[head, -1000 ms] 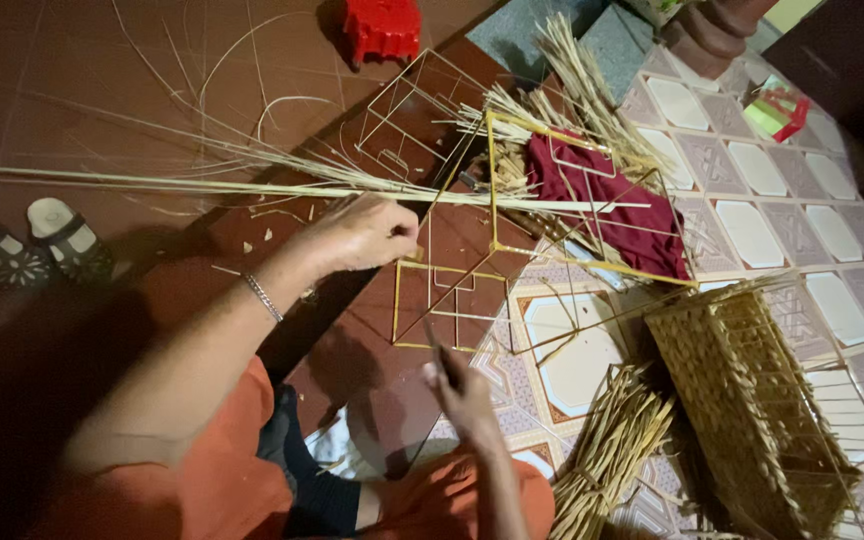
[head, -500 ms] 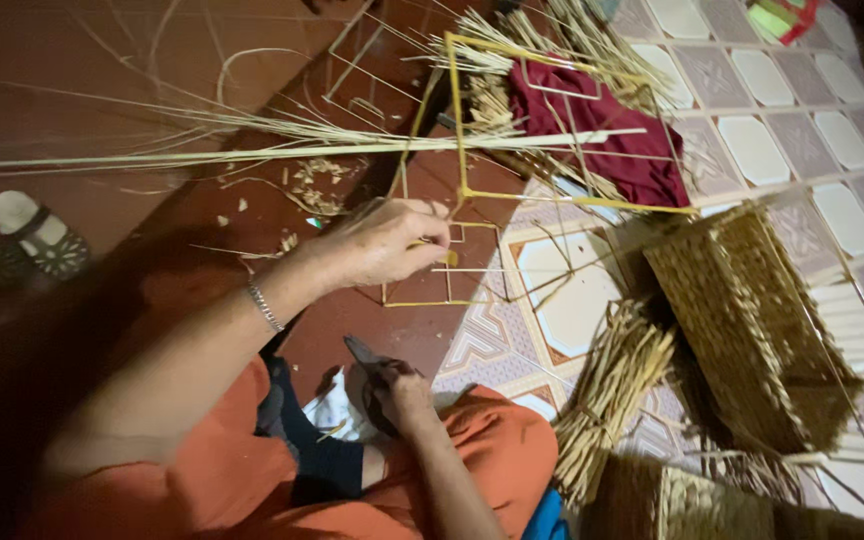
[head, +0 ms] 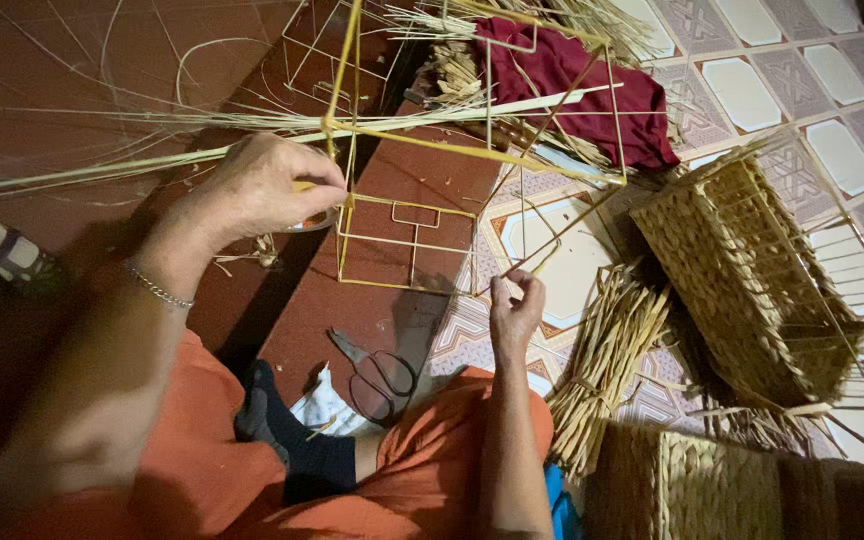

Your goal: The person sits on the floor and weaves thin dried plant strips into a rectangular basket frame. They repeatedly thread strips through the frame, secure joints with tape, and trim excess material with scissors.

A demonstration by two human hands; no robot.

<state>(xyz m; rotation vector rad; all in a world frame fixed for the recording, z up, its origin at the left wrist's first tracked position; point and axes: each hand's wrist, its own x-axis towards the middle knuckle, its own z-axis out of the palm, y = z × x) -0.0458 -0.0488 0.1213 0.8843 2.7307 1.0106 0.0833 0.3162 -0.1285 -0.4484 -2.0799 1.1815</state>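
My left hand [head: 267,185] is closed on the corner of a yellow wire frame [head: 407,245] that stands tilted over the floor. Long pale straw strands [head: 102,165] run past that hand to the left. My right hand [head: 515,310] is raised beside the frame's lower right side, fingers pinched on a thin strand. Black-handled scissors [head: 377,372] lie on the floor just below the frame, between my knees.
A woven straw basket on a wire frame [head: 752,275] lies at the right, another woven basket [head: 692,490] at the bottom right. A bundle of straw [head: 607,365] lies beside my right knee. A dark red cloth [head: 577,85] lies at the top. A sandal [head: 2,250] is at the left.
The view has dropped closer to the frame. My left hand stays on the frame's corner. My right hand rose from my knee toward the frame's right side, leaving the scissors on the floor.
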